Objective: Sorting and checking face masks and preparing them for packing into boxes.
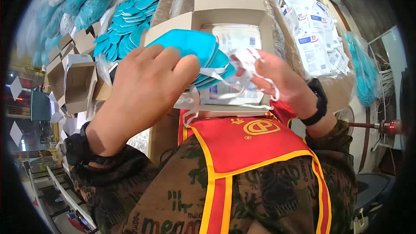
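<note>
A fanned stack of teal folded face masks (186, 42) is pinched in my left hand (149, 89), whose fingers are curled over the near edge. White ear loops (245, 60) hang from the stack's right side. My right hand (277, 77), slightly blurred, has its fingers closed on some of these loops, just right of the masks. Both hands are above an open cardboard box (229, 1) with flat white printed packets (251, 39) lying inside. The masks cover part of the box's left side and the packets.
Loose teal masks (132, 19) fill a plastic-lined box at the back left. White printed packets (314, 34) are heaped in another box at the right. Open small cartons (80, 80) pile up at the left. Bagged teal masks (93, 8) are behind, and a teal bag (363, 71) lies far right.
</note>
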`<state>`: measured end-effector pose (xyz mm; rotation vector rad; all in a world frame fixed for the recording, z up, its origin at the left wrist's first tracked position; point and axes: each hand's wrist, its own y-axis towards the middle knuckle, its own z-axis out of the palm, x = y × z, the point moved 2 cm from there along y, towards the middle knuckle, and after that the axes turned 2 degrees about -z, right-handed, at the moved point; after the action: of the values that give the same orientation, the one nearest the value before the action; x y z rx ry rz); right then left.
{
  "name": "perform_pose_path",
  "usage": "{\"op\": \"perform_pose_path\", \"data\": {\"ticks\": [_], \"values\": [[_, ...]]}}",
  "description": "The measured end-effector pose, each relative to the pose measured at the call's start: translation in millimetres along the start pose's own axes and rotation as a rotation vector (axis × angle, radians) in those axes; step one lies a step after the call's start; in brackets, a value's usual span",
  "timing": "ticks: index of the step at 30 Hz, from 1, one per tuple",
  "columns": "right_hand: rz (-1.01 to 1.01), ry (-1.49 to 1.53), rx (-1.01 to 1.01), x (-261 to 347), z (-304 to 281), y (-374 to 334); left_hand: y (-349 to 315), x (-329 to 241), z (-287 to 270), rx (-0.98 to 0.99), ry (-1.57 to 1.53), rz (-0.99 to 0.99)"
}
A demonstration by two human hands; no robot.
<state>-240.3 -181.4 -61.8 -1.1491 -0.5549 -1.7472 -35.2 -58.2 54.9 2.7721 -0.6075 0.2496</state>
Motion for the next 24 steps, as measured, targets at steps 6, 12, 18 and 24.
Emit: {"op": "perform_pose_path", "data": {"ticks": [6, 12, 18, 24], "values": [[0.037, -0.241, 0.294, -5.0, 56.3, 11.2, 20.0, -5.9, 2.0, -0.042, -0.003, 0.028], [-0.203, -0.514, 0.18, 7.9, 67.6, -15.1, 11.7, 1.9, 16.1, 0.106, -0.256, -0.115], [-0.881, -1.088, 0.069, 37.8, 68.3, -20.9, 7.6, -14.6, 46.6, 0.129, -0.725, -0.159], [-0.769, -0.741, 0.55, 39.7, 99.4, -27.2, 1.1, -25.9, 35.7, 0.223, -0.83, -0.022]]}}
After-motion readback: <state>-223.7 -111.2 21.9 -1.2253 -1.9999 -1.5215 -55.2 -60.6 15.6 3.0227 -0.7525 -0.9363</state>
